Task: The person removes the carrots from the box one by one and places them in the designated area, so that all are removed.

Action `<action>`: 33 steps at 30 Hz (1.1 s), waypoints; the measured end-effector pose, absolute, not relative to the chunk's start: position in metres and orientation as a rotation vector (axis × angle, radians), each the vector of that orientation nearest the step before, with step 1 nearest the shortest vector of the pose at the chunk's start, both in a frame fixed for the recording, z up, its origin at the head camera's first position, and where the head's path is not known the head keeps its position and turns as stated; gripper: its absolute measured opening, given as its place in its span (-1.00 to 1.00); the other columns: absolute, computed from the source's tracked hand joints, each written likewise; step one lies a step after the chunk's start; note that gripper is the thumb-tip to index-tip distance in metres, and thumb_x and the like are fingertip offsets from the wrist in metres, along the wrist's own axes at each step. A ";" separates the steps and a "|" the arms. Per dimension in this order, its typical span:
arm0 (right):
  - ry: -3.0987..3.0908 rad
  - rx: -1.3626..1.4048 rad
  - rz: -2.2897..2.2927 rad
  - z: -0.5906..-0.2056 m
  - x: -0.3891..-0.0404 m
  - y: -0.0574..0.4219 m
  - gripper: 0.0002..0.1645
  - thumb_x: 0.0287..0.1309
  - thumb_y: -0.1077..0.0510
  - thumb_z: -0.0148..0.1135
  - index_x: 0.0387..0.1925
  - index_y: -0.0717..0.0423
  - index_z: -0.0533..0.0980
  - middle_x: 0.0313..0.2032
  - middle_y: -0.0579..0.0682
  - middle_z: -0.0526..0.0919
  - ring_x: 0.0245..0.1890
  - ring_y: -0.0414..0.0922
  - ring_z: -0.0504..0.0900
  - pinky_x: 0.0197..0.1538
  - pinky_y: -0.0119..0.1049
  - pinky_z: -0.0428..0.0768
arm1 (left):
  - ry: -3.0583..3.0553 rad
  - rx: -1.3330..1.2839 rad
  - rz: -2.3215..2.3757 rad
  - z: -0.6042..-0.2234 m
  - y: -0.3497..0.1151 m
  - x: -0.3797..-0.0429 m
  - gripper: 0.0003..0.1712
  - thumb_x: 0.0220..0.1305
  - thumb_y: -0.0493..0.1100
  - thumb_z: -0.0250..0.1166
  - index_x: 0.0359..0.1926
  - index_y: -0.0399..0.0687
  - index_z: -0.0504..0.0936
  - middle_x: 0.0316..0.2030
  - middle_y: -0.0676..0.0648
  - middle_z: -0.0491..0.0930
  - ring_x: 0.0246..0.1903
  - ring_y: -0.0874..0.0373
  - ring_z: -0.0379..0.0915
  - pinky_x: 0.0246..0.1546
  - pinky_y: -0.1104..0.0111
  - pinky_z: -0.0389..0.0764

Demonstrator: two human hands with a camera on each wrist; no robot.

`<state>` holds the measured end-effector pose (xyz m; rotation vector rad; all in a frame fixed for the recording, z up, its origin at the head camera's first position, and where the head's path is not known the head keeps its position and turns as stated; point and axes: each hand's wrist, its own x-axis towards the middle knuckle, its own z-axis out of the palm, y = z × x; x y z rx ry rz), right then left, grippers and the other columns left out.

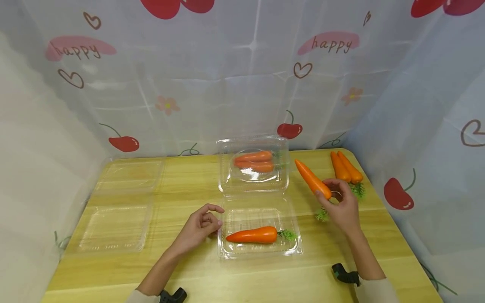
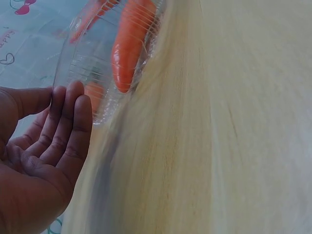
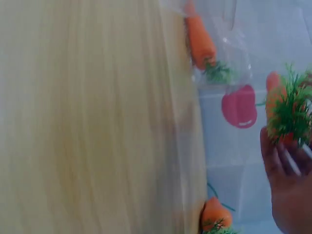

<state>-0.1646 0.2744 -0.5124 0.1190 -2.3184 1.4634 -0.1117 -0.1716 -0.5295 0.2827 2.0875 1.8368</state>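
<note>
An opened clear plastic clamshell box point(image 1: 261, 202) lies mid-table, its lid point(image 1: 223, 168) raised at the back. One orange carrot point(image 1: 254, 235) with green leaves lies across its base. My left hand point(image 1: 198, 227) pinches the box's left rim between thumb and fingers, as the left wrist view shows. Held in my right hand point(image 1: 342, 206) is another carrot point(image 1: 311, 180), up to the right of the box, tip toward the upper left. Its green leaves point(image 3: 292, 112) hang below the fingers. Orange carrot shapes show in the lid; whether reflected or behind it, I cannot tell.
Two more carrots point(image 1: 342, 168) lie side by side at the table's back right corner. On the left stands a second open clear box point(image 1: 113, 229). A printed curtain point(image 1: 197, 84) hangs behind the wooden table point(image 1: 265, 277).
</note>
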 end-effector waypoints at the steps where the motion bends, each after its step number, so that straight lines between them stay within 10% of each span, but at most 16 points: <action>1: -2.338 0.056 1.421 -0.513 -0.167 0.277 -0.54 0.23 0.32 0.53 0.13 0.24 0.59 0.02 0.02 0.65 -0.13 -0.33 0.60 -0.01 -0.67 0.58 | 2.087 0.283 1.839 -0.529 -0.172 -0.112 -0.55 0.58 -0.20 0.30 0.34 -0.28 0.48 -0.28 -0.24 0.65 -0.37 0.01 0.66 -0.23 0.24 0.79; 15: -2.662 -0.089 0.810 -0.505 -0.222 0.312 -0.46 0.38 -0.03 0.33 0.11 0.35 0.51 0.01 0.36 0.56 -0.08 0.27 0.51 -0.06 0.30 0.49 | 2.078 0.272 1.846 -0.527 -0.171 -0.115 -0.54 0.57 -0.21 0.31 0.35 -0.29 0.48 -0.28 -0.20 0.66 -0.37 0.12 0.69 -0.20 0.20 0.83; 33: -2.799 -0.094 0.449 -0.528 -0.238 0.304 -0.41 0.32 0.06 0.42 0.03 0.51 0.44 -0.12 0.50 0.52 -0.12 0.48 0.50 -0.14 0.31 0.52 | 2.080 0.231 1.825 -0.525 -0.170 -0.112 -0.55 0.56 -0.24 0.31 0.35 -0.25 0.49 -0.32 -0.07 0.63 -0.38 -0.07 0.65 -0.24 0.22 0.80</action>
